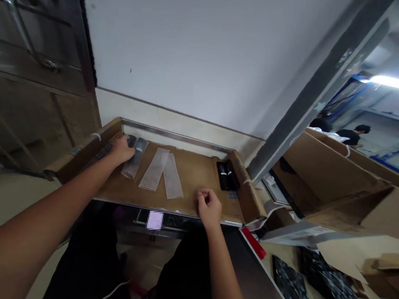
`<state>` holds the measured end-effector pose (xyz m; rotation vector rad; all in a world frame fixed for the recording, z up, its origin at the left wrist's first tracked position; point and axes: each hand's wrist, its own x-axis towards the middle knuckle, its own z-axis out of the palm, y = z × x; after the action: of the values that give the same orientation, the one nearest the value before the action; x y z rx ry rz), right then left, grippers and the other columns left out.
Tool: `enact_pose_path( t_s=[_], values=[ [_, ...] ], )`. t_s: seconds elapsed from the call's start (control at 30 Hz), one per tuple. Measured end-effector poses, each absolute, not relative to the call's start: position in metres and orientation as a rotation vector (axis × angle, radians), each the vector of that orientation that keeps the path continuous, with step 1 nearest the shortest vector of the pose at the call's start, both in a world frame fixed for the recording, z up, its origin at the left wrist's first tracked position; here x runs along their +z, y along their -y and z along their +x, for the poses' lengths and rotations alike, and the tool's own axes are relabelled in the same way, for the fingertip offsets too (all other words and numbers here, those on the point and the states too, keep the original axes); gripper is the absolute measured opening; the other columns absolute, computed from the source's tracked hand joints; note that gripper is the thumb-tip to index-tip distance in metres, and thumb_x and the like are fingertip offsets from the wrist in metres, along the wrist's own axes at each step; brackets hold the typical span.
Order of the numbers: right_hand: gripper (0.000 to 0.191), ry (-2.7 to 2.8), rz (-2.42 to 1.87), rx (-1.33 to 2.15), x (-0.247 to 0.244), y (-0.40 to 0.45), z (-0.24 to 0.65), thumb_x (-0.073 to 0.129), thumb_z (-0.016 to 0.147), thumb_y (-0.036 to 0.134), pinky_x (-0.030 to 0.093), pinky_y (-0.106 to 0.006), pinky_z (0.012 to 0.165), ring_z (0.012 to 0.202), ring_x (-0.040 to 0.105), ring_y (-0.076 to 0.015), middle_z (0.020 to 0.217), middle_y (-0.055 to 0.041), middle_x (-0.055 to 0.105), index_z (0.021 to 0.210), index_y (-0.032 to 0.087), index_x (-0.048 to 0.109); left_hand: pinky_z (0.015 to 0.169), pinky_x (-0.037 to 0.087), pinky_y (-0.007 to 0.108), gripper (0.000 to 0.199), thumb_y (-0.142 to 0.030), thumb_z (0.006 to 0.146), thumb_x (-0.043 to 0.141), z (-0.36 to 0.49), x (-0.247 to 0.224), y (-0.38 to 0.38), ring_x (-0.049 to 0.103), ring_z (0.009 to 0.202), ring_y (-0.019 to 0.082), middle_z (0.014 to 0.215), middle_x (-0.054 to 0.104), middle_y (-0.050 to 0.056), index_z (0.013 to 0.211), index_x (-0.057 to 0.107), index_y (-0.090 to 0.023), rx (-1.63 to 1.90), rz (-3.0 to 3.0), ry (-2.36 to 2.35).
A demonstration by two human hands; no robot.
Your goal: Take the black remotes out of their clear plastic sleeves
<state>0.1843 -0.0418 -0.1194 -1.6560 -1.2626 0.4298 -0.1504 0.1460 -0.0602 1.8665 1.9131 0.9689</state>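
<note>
Over cardboard (190,169), left hand (122,150) by sleeve (133,166); black rolls (223,181), labels (230,171) unreadable

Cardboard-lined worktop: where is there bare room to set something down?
The widest bare patch lies between the overlapping clear sleeves and the two black items, with the right hand at its front edge. A narrower strip runs in front of the sleeves. The left end is crowded: the left hand is among dark items and another clear sleeve.

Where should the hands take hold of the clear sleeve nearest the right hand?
Probably pinch the clear sleeve by its near end, the right hand coming from the right: it lies flat, and only its far end overlaps the neighbouring sleeve.
</note>
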Motion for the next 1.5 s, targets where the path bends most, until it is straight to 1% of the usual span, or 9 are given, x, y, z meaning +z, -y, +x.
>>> enact_pose_path(
  t_s=[0.1,0.3,0.43,0.6,0.73,0.83,1.03,1.33,1.5],
  values=[
    [0.031,1.321,-1.730,0.326,-0.117,0.045,0.178,0.058,0.086,0.046,0.043,-0.028,0.066,0.066,0.062,-0.0184,0.072,-0.0019,0.069,0.089,0.019,0.072,0.114,0.039,0.045,0.045,-0.023,0.088,0.055,-0.148,-0.074,-0.123,0.052,0.127,0.030,0.135,0.057,0.019,0.129,0.061,-0.008,0.994,2.218,-1.909],
    [0.030,1.323,-1.750,0.330,-0.113,0.043,0.176,0.057,0.086,0.045,0.042,-0.028,0.066,0.066,0.062,-0.0188,0.071,-0.0017,0.069,0.086,0.019,0.071,0.116,0.036,0.044,0.036,-0.017,0.095,0.042,-0.133,-0.108,-0.100,0.050,0.127,0.031,0.132,0.058,0.021,0.117,0.068,-0.004,0.559,2.695,-1.613],
    [0.029,1.320,-1.750,0.319,-0.113,0.045,0.176,0.056,0.085,0.044,0.043,-0.028,0.067,0.067,0.063,-0.0192,0.071,-0.0018,0.069,0.086,0.019,0.072,0.120,0.030,0.038,0.042,-0.003,0.090,0.037,-0.144,-0.115,-0.122,0.046,0.132,0.026,0.134,0.059,0.023,0.121,0.064,0.003,0.577,2.637,-1.647],
    [0.028,1.327,-1.746,0.334,-0.112,0.045,0.177,0.057,0.086,0.043,0.043,-0.028,0.066,0.066,0.062,-0.0187,0.072,-0.0019,0.068,0.086,0.019,0.071,0.124,0.018,0.049,0.042,0.003,0.077,0.048,-0.141,-0.096,-0.116,0.041,0.136,0.029,0.132,0.061,0.019,0.115,0.064,-0.002,0.670,2.619,-1.581],
    [0.026,1.326,-1.816,0.358,-0.112,0.035,0.181,0.057,0.086,0.041,0.045,-0.030,0.069,0.069,0.063,-0.0210,0.074,-0.0036,0.069,0.087,0.019,0.071,0.110,0.037,0.045,0.026,-0.015,0.092,0.049,-0.109,-0.091,-0.094,0.054,0.115,0.029,0.117,0.065,0.015,0.111,0.065,-0.010,0.732,2.486,-1.580],
    [0.034,1.341,-1.877,0.049,-0.116,0.026,0.185,0.056,0.086,0.036,0.049,-0.040,0.089,0.095,0.064,-0.0286,0.099,-0.0147,0.070,0.106,0.013,0.071,0.096,0.046,0.039,0.029,-0.036,0.094,0.054,-0.093,-0.103,-0.091,0.060,0.102,0.028,0.109,0.066,0.014,0.110,0.066,-0.014,0.795,2.260,-1.662],
    [0.061,1.406,-2.034,-0.536,-0.119,0.010,0.210,0.060,0.084,0.026,0.028,-0.065,0.114,0.144,0.028,-0.0472,0.150,-0.0333,0.036,0.140,0.002,0.053,0.091,0.047,0.037,0.027,-0.037,0.091,0.054,-0.096,-0.122,-0.100,0.062,0.098,0.026,0.104,0.068,0.011,0.102,0.067,-0.017,0.983,2.193,-1.632],
    [0.055,1.427,-2.094,-0.661,-0.115,-0.010,0.237,0.055,0.085,0.020,0.032,-0.061,0.111,0.137,0.040,-0.0446,0.145,-0.0324,0.043,0.137,0.003,0.053,0.084,0.047,0.033,0.027,-0.037,0.091,0.052,-0.100,-0.124,-0.098,0.062,0.090,0.021,0.099,0.070,0.008,0.100,0.068,-0.018,1.055,2.089,-1.523],
    [0.052,1.357,-2.261,-0.512,-0.116,-0.019,0.236,0.058,0.087,0.035,0.041,-0.057,0.097,0.117,0.053,-0.0430,0.131,-0.0309,0.053,0.130,0.005,0.057,0.080,0.046,0.032,0.027,-0.038,0.090,0.052,-0.101,-0.125,-0.099,0.062,0.089,0.021,0.097,0.071,0.007,0.100,0.068,-0.019,1.027,2.078,-1.520]
  ],
)
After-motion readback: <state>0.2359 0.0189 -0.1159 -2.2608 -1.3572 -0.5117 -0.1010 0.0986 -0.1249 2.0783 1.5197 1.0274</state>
